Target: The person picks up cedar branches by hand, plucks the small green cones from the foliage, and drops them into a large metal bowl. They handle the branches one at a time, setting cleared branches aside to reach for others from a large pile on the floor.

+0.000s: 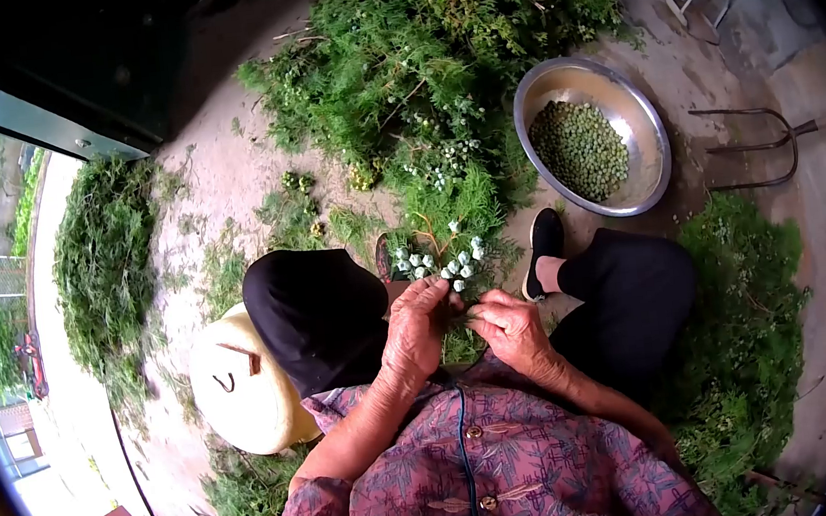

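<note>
- the pale concrete floor [215, 168] fills the room, scattered with green bits; daylight comes through an opening [59, 242] at left.
- a big heap of cut evergreen branches [433, 47] lies at the far middle, with smaller piles at left [110, 257] and right [738, 326].
- the wide metal basin [637, 127], right of the heap, holds small round green cones [577, 153]; a pronged fork head [792, 147] lies farther right.
- the sprig [441, 263] is between the knees, in front of the shirt, carrying knobbly, pale blue-green cones in two clusters on thin stems.
- the left fingers [426, 293] pinch the sprig just below its cones; the right fingers [498, 312] are closed on its leafy near end.
</note>
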`<action>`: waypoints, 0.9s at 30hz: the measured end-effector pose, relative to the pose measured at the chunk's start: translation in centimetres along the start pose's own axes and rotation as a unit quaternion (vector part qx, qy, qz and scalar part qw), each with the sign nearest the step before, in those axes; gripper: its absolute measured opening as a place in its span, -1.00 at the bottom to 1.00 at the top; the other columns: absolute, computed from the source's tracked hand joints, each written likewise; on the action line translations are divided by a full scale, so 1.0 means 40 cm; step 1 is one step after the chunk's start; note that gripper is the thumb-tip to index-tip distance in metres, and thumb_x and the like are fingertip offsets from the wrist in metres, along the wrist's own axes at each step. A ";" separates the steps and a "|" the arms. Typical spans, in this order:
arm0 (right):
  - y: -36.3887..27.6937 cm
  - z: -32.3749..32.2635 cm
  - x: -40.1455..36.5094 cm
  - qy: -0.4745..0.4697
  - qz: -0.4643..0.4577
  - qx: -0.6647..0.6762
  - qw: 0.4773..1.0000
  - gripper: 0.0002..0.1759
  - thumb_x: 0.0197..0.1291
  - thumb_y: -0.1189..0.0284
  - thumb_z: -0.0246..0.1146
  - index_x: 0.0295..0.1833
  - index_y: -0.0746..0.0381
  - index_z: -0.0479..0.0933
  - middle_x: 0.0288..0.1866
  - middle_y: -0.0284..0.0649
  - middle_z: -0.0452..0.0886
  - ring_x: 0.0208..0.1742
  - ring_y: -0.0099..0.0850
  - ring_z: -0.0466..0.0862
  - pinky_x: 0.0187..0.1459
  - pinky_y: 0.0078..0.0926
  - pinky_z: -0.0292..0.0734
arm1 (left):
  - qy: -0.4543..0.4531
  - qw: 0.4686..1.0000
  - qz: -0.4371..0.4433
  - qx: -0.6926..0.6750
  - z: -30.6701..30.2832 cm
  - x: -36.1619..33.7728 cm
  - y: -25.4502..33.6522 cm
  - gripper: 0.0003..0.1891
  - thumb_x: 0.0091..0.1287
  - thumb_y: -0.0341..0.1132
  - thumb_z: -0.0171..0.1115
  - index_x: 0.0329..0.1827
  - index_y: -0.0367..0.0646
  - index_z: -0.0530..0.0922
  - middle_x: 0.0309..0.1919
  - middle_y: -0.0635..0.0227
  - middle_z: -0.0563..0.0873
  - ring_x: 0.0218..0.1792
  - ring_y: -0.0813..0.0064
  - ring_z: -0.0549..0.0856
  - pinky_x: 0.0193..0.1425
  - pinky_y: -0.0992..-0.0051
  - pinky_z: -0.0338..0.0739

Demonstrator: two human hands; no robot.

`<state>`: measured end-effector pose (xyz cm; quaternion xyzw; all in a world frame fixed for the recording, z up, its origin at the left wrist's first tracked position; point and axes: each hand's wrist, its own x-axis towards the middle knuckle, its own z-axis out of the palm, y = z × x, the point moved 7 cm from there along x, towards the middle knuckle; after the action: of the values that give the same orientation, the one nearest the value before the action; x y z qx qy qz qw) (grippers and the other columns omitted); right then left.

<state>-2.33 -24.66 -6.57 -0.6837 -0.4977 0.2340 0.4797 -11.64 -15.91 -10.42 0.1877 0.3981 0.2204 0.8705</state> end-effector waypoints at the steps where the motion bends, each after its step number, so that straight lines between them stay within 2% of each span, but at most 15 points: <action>1: 0.007 0.004 -0.002 -0.006 0.009 0.008 1.000 -0.82 -0.03 0.57 0.28 -0.24 0.31 0.54 -0.30 -0.15 0.55 -0.37 -0.19 0.60 -0.34 -0.41 0.50 | 0.007 1.000 0.003 0.002 -0.002 -0.003 -0.004 -0.96 0.25 -0.44 0.12 -0.36 -0.20 0.48 -0.51 0.41 0.54 -0.46 0.52 0.55 -0.30 0.56 0.44; 4: 0.013 0.009 0.004 -0.062 0.003 -0.013 0.998 -0.83 -0.04 0.60 0.24 -0.25 0.32 0.54 -0.33 -0.13 0.55 -0.39 -0.17 0.58 -0.36 -0.39 0.48 | -0.003 0.994 0.075 0.080 -0.005 -0.009 0.006 -0.94 0.24 -0.42 0.14 -0.37 -0.21 0.50 -0.53 0.45 0.56 -0.48 0.62 0.51 -0.32 0.62 0.39; 7: 0.049 -0.064 0.017 0.061 0.033 -0.081 0.994 -0.81 -0.08 0.67 0.21 -0.26 0.33 0.55 -0.40 -0.14 0.55 -0.43 -0.29 0.59 -0.39 -0.50 0.47 | 0.001 0.976 0.143 0.164 0.001 -0.023 0.031 -0.94 0.21 -0.44 0.17 -0.39 -0.22 0.49 -0.57 0.47 0.56 -0.54 0.67 0.48 -0.37 0.66 0.37; 9: 0.057 -0.135 0.027 0.159 0.059 -0.020 0.985 -0.85 0.04 0.65 0.20 -0.22 0.34 0.54 -0.46 -0.26 0.54 -0.55 -0.55 0.53 -0.50 -0.63 0.40 | -0.006 0.962 0.176 0.207 0.013 -0.035 0.043 -0.94 0.22 -0.43 0.17 -0.38 -0.22 0.50 -0.56 0.48 0.56 -0.53 0.70 0.46 -0.38 0.67 0.35; 11: 0.003 -0.185 0.059 0.179 0.121 0.032 0.976 -0.86 0.04 0.61 0.25 -0.23 0.31 0.54 -0.39 -0.16 0.59 -0.44 -0.40 0.58 -0.39 -0.57 0.46 | -0.007 0.955 0.187 0.230 0.018 -0.039 0.037 -0.93 0.24 -0.43 0.16 -0.37 -0.23 0.51 -0.56 0.49 0.55 -0.54 0.73 0.43 -0.39 0.68 0.33; 13: -0.034 -0.190 0.092 0.182 0.074 0.025 0.980 -0.86 0.06 0.60 0.25 -0.22 0.30 0.54 -0.38 -0.16 0.59 -0.43 -0.44 0.59 -0.39 -0.58 0.46 | -0.022 0.949 0.192 0.250 0.024 -0.044 0.034 -0.93 0.25 -0.43 0.15 -0.37 -0.24 0.51 -0.56 0.50 0.55 -0.54 0.74 0.42 -0.39 0.69 0.32; 14: -0.051 -0.188 0.111 0.181 0.049 0.023 0.982 -0.87 0.06 0.60 0.25 -0.21 0.30 0.54 -0.38 -0.17 0.59 -0.42 -0.45 0.59 -0.40 -0.59 0.46 | -0.025 0.942 0.169 0.288 0.021 -0.049 0.031 -0.92 0.27 -0.44 0.14 -0.29 -0.28 0.52 -0.51 0.52 0.55 -0.45 0.77 0.43 -0.34 0.70 0.35; 15: -0.085 -0.183 0.132 0.173 -0.019 -0.016 0.985 -0.82 0.05 0.55 0.28 -0.18 0.28 0.54 -0.37 -0.14 0.59 -0.40 -0.36 0.62 -0.40 -0.52 0.48 | -0.029 0.941 0.166 0.292 0.024 -0.052 0.029 -0.92 0.27 -0.44 0.14 -0.29 -0.28 0.52 -0.51 0.52 0.55 -0.45 0.77 0.43 -0.34 0.70 0.36; 18: -0.069 -0.130 0.150 0.114 -0.007 -0.095 0.989 -0.77 0.01 0.48 0.30 -0.17 0.26 0.53 -0.39 -0.07 0.57 -0.39 -0.16 0.60 -0.40 -0.38 0.49 | -0.033 0.934 0.177 0.308 0.032 -0.062 0.029 -0.92 0.27 -0.44 0.14 -0.29 -0.29 0.53 -0.51 0.53 0.56 -0.45 0.77 0.43 -0.35 0.69 0.37; 19: -0.053 -0.113 0.151 0.098 -0.007 -0.120 0.988 -0.80 0.04 0.49 0.28 -0.18 0.27 0.53 -0.39 -0.10 0.57 -0.40 -0.16 0.60 -0.42 -0.38 0.48 | -0.039 0.936 0.171 0.306 0.034 -0.065 0.026 -0.92 0.27 -0.44 0.15 -0.29 -0.29 0.53 -0.51 0.53 0.55 -0.45 0.77 0.43 -0.35 0.69 0.36; 21: -0.042 -0.111 0.146 0.142 -0.035 -0.073 0.986 -0.83 0.06 0.49 0.26 -0.20 0.28 0.53 -0.43 -0.14 0.57 -0.46 -0.26 0.60 -0.44 -0.41 0.47 | -0.050 0.939 0.159 0.302 0.034 -0.071 0.020 -0.92 0.26 -0.45 0.15 -0.29 -0.29 0.53 -0.51 0.53 0.55 -0.46 0.77 0.42 -0.36 0.69 0.36; 23: -0.001 -0.120 0.135 0.157 0.111 0.074 0.978 -0.92 0.11 0.50 0.24 -0.28 0.27 0.56 -0.53 -0.34 0.54 -0.62 -0.59 0.47 -0.61 -0.66 0.32 | -0.057 0.939 0.146 0.305 0.038 -0.071 0.016 -0.91 0.26 -0.43 0.15 -0.29 -0.29 0.53 -0.54 0.51 0.55 -0.49 0.74 0.44 -0.37 0.67 0.37; 24: 0.035 -0.103 0.126 0.160 0.198 0.198 0.946 -0.90 0.17 0.45 0.21 -0.32 0.26 0.55 -0.59 -0.45 0.46 -0.70 -0.73 0.31 -0.68 -0.75 0.16 | -0.067 0.936 0.145 0.313 0.050 -0.076 0.020 -0.90 0.26 -0.43 0.15 -0.29 -0.30 0.53 -0.55 0.50 0.55 -0.49 0.73 0.45 -0.37 0.66 0.37; 27: 0.086 -0.099 0.109 0.199 0.275 0.369 0.865 -0.85 0.21 0.40 0.18 -0.31 0.27 0.52 -0.64 -0.46 0.38 -0.71 -0.70 0.29 -0.71 -0.76 0.11 | -0.076 0.938 0.137 0.309 0.077 -0.086 0.031 -0.89 0.26 -0.41 0.15 -0.29 -0.30 0.54 -0.57 0.46 0.55 -0.52 0.68 0.47 -0.38 0.63 0.39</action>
<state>4.13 -22.57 -7.25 -0.5981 -0.0605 0.3816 0.7022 -11.56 -17.17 -5.83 0.5166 0.3500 0.1885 0.7584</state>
